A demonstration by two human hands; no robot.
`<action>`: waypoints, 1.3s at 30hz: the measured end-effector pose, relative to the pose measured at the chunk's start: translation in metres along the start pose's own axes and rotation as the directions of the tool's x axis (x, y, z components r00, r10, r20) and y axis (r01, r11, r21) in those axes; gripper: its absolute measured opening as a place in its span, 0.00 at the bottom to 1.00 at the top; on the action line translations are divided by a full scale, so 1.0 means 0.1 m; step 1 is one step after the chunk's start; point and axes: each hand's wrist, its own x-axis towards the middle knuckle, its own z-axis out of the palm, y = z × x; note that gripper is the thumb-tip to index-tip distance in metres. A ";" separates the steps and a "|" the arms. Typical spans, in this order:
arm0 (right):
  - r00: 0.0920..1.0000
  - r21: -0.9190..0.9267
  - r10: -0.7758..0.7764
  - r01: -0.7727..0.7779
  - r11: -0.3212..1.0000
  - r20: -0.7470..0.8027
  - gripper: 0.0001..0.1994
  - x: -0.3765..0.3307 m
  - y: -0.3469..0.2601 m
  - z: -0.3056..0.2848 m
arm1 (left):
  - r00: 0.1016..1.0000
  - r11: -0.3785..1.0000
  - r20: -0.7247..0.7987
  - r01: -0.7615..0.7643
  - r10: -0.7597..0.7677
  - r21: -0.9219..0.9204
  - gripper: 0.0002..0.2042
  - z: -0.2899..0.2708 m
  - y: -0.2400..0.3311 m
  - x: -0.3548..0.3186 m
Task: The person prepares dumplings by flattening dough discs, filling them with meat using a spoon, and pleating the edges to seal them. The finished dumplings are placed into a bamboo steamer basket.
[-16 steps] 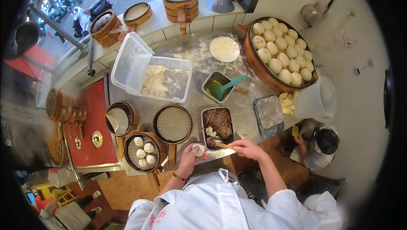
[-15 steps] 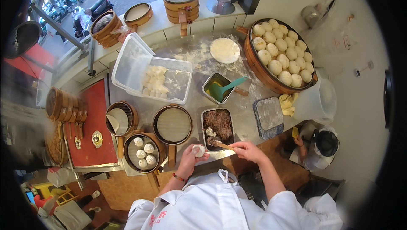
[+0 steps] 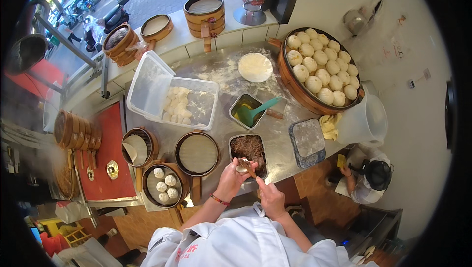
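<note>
My left hand is cupped around a round white dough wrapper over the near edge of a metal tray of dark minced filling. In my right hand is a wooden-handled spatula, gripped by the handle. Its filling-smeared tip meets the wrapper; my left fingers partly hide the contact. Left of my hands, several small pleated buns sit inside a bamboo steamer. Behind it stands another round steamer, lined and without buns.
A green scoop rests in a metal tub of yellow liquid. Dough pieces lie in a clear plastic box. A large steamer of buns stands far right, near a dusty slab. A co-worker is at right.
My left hand has carried the wrapper up and right over the tray's edge. The spatula has come out of the filling to the wrapper, and my right hand has shifted left and nearer me.
</note>
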 end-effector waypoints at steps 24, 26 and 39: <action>0.987 0.264 0.129 -0.149 0.953 0.091 0.18 0.08 -0.07 -0.12 | 0.975 0.965 -0.038 -0.213 0.221 0.151 0.12 -0.02 -0.02 0.02; 0.974 0.400 0.209 -0.227 0.888 0.088 0.15 0.16 -0.09 -0.28 | 0.970 0.964 -0.036 -0.233 0.240 0.130 0.12 -0.01 0.09 -0.07; 0.923 -0.045 -0.064 0.087 0.995 0.379 0.12 0.74 0.44 0.12 | 0.965 0.964 -0.181 -0.151 0.192 0.217 0.11 -0.53 0.26 -0.59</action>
